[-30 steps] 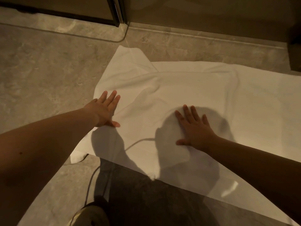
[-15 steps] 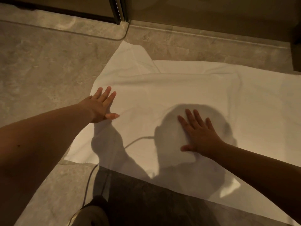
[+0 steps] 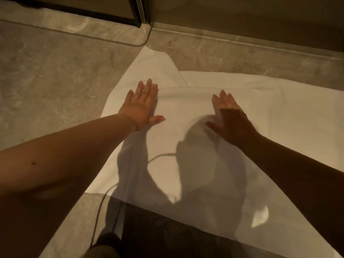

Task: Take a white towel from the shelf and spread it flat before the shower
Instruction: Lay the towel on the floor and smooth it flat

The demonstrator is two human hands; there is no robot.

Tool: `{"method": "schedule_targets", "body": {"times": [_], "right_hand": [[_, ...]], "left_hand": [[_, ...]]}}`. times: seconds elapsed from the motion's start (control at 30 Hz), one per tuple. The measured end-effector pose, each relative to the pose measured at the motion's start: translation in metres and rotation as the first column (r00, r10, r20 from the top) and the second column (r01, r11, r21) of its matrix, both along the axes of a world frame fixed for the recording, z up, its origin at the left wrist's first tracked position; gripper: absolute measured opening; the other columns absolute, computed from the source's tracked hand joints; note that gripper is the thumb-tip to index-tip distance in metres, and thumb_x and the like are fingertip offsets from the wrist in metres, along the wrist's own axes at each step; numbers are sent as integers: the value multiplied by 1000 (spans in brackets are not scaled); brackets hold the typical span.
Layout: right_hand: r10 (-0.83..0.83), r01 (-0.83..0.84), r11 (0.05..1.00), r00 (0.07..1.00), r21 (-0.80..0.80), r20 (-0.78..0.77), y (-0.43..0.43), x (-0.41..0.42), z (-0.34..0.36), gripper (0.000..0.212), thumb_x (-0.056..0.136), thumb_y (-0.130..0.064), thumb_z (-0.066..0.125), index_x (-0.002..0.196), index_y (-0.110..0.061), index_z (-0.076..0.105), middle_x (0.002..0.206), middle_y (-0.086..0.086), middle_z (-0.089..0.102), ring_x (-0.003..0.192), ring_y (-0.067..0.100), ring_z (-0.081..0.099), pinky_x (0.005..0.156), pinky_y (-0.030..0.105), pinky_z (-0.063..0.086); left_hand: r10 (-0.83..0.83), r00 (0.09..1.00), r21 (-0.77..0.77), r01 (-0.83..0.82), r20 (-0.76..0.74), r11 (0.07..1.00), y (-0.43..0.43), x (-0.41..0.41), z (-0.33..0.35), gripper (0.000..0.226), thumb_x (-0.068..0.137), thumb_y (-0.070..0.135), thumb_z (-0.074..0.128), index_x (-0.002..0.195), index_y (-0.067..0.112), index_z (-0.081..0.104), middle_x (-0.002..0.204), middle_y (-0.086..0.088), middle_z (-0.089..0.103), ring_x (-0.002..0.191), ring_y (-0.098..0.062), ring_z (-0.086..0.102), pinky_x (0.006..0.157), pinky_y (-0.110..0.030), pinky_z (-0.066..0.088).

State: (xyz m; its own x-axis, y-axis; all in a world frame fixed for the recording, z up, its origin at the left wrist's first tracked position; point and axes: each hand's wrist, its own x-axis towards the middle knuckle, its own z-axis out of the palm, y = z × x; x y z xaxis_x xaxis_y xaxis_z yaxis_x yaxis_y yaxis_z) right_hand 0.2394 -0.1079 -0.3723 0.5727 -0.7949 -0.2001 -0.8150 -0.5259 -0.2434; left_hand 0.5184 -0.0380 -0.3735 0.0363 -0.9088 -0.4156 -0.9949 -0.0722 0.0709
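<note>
While the white towel [image 3: 214, 146] is spread over the stone floor [image 3: 46, 81] just before the shower threshold [image 3: 242, 40], its far left corner is left folded. The left hand [image 3: 141, 107] and right hand [image 3: 229, 118] are pressed flat on it, fingers extended, nothing gripped.

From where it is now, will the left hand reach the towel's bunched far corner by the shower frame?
Probably yes. The left hand lies flat on the towel, just short of the far corner, with only open cloth between them.
</note>
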Motion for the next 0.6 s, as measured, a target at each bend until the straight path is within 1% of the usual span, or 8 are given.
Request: {"method": "schedule_targets", "body": {"times": [0.13,0.23,0.3,0.37,0.4,0.43,0.53,0.6], "right_hand": [[19,-18,1000,998,-20,53,-16,19,-4,82,87,-44,59,149,-10,18,157,19,12,144,37,10,114,51,19],[57,-56,998,997,-32,52,-28,35,-7,77,89,-44,56,149,-11,19,157,16,17,144,35,13,115,48,16],[53,-52,998,997,-22,53,-34,44,-10,71,92,-46,50,147,-7,25,151,18,30,139,36,27,112,49,24],[35,-33,998,999,-54,42,-37,48,-12,65,94,-49,41,140,-4,35,138,18,47,123,34,45,104,45,35],[35,-33,996,999,-80,26,-37,49,-13,63,94,-50,38,138,-4,38,132,17,51,117,32,49,100,44,38],[34,-33,995,999,-96,13,-38,50,-15,63,94,-51,36,136,-4,39,132,16,51,116,32,50,99,43,39],[4,-7,995,999,-103,-37,-46,54,-18,63,95,-53,30,136,-7,40,137,15,47,120,33,48,100,46,38],[-34,27,996,996,-85,-82,-53,59,-20,63,95,-54,26,138,-9,39,143,14,43,126,32,44,105,50,33]], "left_hand": [[-4,1000,-36,4,15,999,-22,-14,-4,105,83,69,44,146,14,-20,156,-8,-25,143,-27,-22,116,-47,-3],[46,999,-20,-47,-25,999,-30,-12,-8,105,83,68,45,147,14,-19,157,-7,-21,143,-26,-20,117,-47,-2],[63,997,14,-63,-43,998,-28,-11,-13,103,83,67,45,148,16,-16,158,-7,-18,145,-26,-15,117,-46,1],[60,997,8,-60,-37,998,-23,-10,-18,101,83,68,44,150,17,-12,159,-7,-16,145,-26,-13,117,-46,3],[60,998,-6,-61,-34,998,-22,-10,-20,100,82,69,44,150,19,-11,159,-7,-16,145,-27,-13,116,-47,3],[67,997,-14,-67,-32,998,-22,-8,-20,101,81,70,44,150,20,-10,159,-5,-16,145,-27,-13,116,-49,3],[111,994,9,-111,-21,994,-25,-4,-22,108,75,76,45,149,23,-13,158,-2,-19,144,-28,-15,114,-55,5],[143,990,50,-143,-3,988,-26,-3,-22,114,72,79,46,148,23,-16,157,-1,-23,144,-28,-18,113,-58,6]]}}
